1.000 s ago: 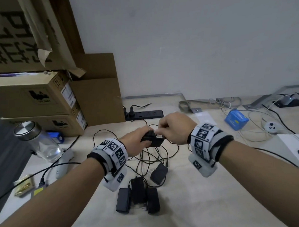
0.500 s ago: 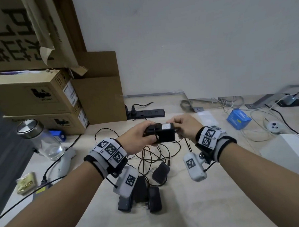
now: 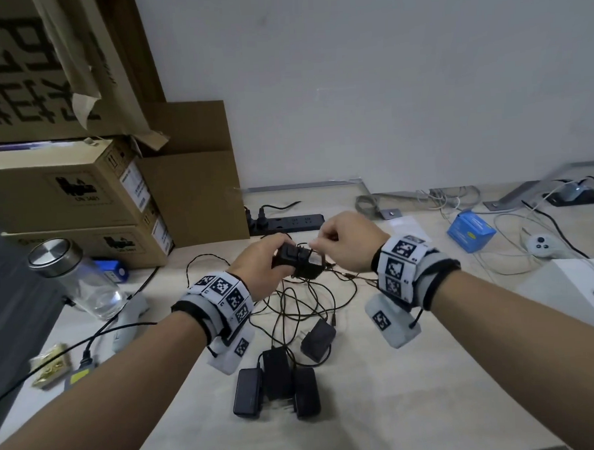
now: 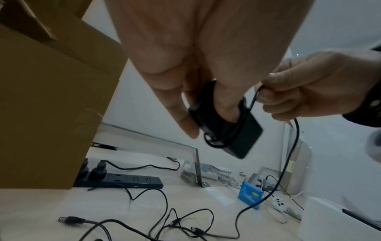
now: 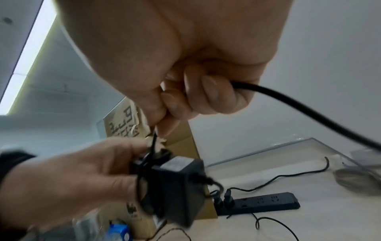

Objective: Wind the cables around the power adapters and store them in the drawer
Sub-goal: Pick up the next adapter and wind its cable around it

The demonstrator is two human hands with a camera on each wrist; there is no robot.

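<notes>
**Cable going round a black adapter, held above the desk**

At the far left, cardboard boxes [image 3: 66, 197] are stacked against the wall, with a steel-lidded glass jar [image 3: 76, 278] standing in front of them. A black power strip [image 3: 288, 223] lies by the wall behind the hands.

The left hand [image 3: 260, 264] grips a black power adapter [image 3: 299, 262] off the desk, thumb and fingers curled round its body; a few turns of cable already lie across it. Just to its right, the right hand [image 3: 347, 243] is closed, pinching that adapter's cable [image 4: 288, 159] between thumb and fingertips right beside the adapter. From the pinch the cable drops to a loose tangle of black leads on the desk [image 3: 433, 406].

Nearer the person, three more black adapters [image 3: 275, 385] lie side by side, touching, and a fourth [image 3: 319, 339] sits just behind them.

Further right are a small blue box [image 3: 471, 231] and a white controller [image 3: 541, 244] among pale wires. No drawer is visible in these views.
</notes>
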